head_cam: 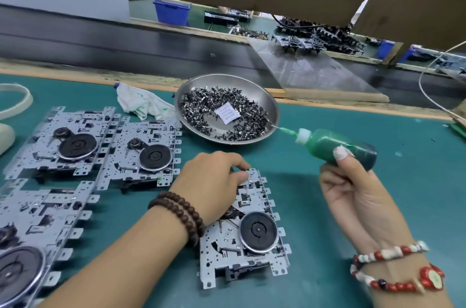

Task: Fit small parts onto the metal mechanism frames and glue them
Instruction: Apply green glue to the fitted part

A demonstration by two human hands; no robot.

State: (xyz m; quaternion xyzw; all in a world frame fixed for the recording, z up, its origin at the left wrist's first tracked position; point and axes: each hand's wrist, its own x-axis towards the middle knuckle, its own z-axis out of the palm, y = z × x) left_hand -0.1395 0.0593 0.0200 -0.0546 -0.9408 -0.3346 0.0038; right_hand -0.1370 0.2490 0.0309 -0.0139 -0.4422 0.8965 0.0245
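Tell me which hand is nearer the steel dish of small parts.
Right, though only narrowly. The right hand holds the green bottle beside the steel dish; the left hand rests on the frame below it.

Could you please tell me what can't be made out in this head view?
- Part under the left hand: hidden by its fingers on the frame.
- Bottle needle tip: too thin to see against the bowl rim.
- Packet print: too small.
- Lower-left frame: cut off by the edge.
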